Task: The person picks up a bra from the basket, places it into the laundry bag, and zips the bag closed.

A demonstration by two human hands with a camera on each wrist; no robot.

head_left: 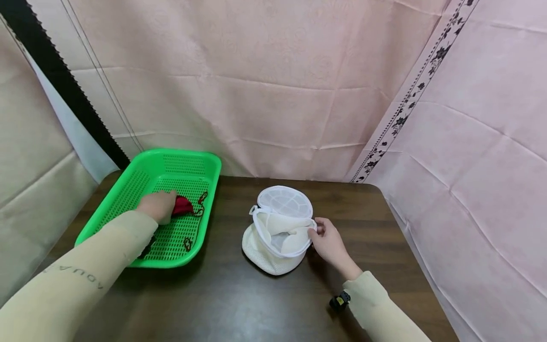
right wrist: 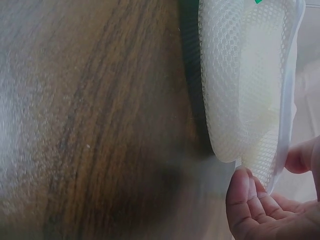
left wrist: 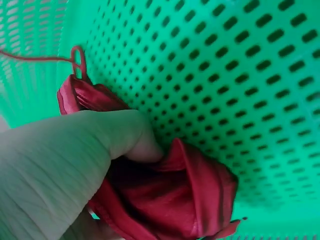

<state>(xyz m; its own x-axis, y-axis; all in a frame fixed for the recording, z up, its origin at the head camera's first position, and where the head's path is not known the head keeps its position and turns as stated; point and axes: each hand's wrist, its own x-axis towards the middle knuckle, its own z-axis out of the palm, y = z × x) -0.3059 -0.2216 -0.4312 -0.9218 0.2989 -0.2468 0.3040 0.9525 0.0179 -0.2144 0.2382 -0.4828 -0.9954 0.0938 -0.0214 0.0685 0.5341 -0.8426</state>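
My left hand (head_left: pixel 157 207) is inside the green plastic basket (head_left: pixel 212 164). It grips a bunched red satin cloth piece (left wrist: pixel 200 195) with a thin looped cord; the thumb presses into its folds in the left wrist view. Dark red trim (head_left: pixel 200 209) trails from the cloth across the basket floor. On the table, a white mesh laundry bag (head_left: pixel 273 259) stands with its round lid (head_left: pixel 285 201) folded back. My right hand (head_left: pixel 328 241) pinches the right side of the bag's rim, thumb and fingers on either side of the mesh in the right wrist view.
The brown wooden table (head_left: pixel 188 304) carries the basket at left and the bag near the middle. A dark item (head_left: pixel 147 249) lies in the basket under my left forearm, partly hidden. Pale pink curtains (head_left: pixel 265 95) hang behind and beside the table.
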